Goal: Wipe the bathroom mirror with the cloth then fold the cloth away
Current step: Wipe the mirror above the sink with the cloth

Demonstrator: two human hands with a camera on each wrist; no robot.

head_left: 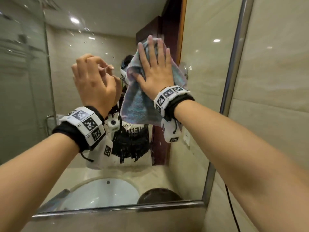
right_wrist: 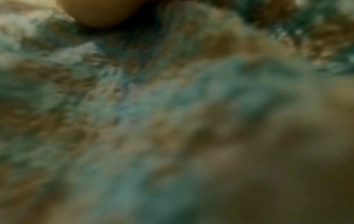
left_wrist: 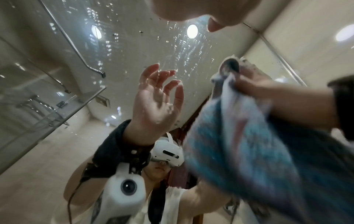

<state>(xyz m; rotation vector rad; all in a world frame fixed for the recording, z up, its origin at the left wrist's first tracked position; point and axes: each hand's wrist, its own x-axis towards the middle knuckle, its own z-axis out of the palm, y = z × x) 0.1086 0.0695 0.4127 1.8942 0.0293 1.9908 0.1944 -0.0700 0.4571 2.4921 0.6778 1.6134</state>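
Note:
In the head view the mirror (head_left: 80,39) fills the wall in front of me, with water drops (head_left: 87,29) on its upper part. A blue, pink and white cloth (head_left: 138,104) lies flat against the glass, its lower part hanging free. My right hand (head_left: 155,66) presses on its upper half with straight, spread fingers. My left hand (head_left: 93,77) hovers left of the cloth, close to the glass, fingers loosely curled and holding nothing. The left wrist view shows the cloth (left_wrist: 258,151) and the wet mirror (left_wrist: 134,37). Blurred cloth (right_wrist: 172,113) fills the right wrist view.
A metal frame (head_left: 234,64) edges the mirror on the right and bottom, with beige tiled wall (head_left: 275,81) beyond it. A black cable (head_left: 232,206) hangs on that wall. The glass reflects a white basin (head_left: 103,193) and a glass shower partition (head_left: 21,64).

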